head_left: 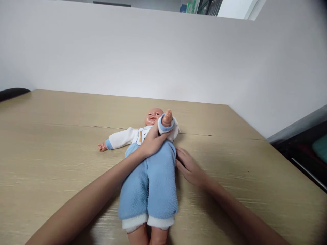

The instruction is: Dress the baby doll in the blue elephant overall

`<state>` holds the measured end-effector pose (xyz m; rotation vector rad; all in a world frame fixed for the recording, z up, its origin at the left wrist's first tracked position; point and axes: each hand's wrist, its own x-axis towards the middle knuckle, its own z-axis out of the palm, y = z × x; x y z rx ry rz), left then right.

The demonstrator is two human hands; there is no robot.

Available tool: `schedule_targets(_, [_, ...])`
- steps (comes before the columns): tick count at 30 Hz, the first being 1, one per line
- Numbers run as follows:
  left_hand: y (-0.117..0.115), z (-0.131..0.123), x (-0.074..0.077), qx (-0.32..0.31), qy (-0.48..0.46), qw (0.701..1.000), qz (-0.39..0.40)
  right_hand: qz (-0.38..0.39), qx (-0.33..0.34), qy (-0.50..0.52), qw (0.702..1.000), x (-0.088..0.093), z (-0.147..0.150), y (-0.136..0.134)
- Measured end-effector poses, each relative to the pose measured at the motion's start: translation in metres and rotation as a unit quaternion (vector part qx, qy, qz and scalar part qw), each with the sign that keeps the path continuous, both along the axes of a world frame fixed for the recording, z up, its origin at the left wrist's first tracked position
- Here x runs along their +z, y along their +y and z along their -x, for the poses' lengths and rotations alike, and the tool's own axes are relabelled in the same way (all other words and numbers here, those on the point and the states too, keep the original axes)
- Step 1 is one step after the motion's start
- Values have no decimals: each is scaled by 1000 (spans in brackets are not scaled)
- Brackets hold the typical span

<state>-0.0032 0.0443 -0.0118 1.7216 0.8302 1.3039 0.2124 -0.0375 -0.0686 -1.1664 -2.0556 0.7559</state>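
A baby doll (153, 116) lies on its back on the wooden table, its head away from me. It wears a white top with blue cuffs and fluffy blue trousers (160, 180) with white hems. My left hand (153, 140) lies across the doll's belly and grips the raised sleeve (174, 132) on the right side, below the doll's hand. My right hand (187, 165) rests beside the doll's right-side hip, fingertips against the trousers and partly hidden behind them. The doll's other arm (120, 139) stretches out to the left on the table.
The wooden table (63, 136) reaches back to a pale wall (127, 54). A black chair edge (15, 92) shows at the far left. Dark objects (301, 146) stand beyond the table's right edge. Above the wall, a strip of another area shows.
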Motion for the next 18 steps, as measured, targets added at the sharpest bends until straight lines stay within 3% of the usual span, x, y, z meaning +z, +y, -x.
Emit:
schedule_targets(3, [-1, 9, 3, 24, -74, 995, 68, 89, -71, 117, 987, 2, 19, 6])
schedule_targets(8, [5, 24, 2, 37, -237, 959, 151, 197, -120, 345, 910, 2, 60, 26])
schedule_targets(13, [8, 40, 4, 19, -347, 914, 208, 244, -130, 410, 869, 3, 99, 43])
schedule_targets(18, [8, 59, 9, -46, -396, 880, 257, 275, -124, 441, 845, 6, 113, 51])
